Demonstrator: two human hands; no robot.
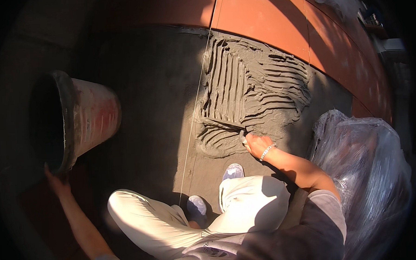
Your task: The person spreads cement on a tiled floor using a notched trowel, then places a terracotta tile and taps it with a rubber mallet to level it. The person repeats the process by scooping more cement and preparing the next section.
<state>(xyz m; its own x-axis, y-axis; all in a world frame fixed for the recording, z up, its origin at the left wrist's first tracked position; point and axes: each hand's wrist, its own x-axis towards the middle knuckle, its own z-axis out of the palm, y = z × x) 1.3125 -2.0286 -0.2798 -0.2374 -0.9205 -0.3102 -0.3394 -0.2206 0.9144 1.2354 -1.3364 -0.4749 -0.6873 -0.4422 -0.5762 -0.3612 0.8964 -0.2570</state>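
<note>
Nearest us, our own grey shirt (287, 238) and two white-trousered knees (248, 205) fill the lower edge, with two pale shoes (232, 171) half hidden beneath them. Deep shadow swallows the left side, so we cannot tell whether our left hand (57, 183) grips or merely rests against the lower rim of the one tilted bucket (84, 119); its fingers are lost in the dark. Our right hand (257, 144), wearing a bracelet, is closed around the handle of a notched trowel (226, 124), whose blade lies on the near edge of the combed grey mortar (252, 88); the handle itself is covered by the fingers. One taut string (195, 102) runs from far to near, left of the mortar. Red tiles (263, 16) border the far side. One plastic-wrapped bundle (363, 169) sits at right, its contents unreadable.
</note>
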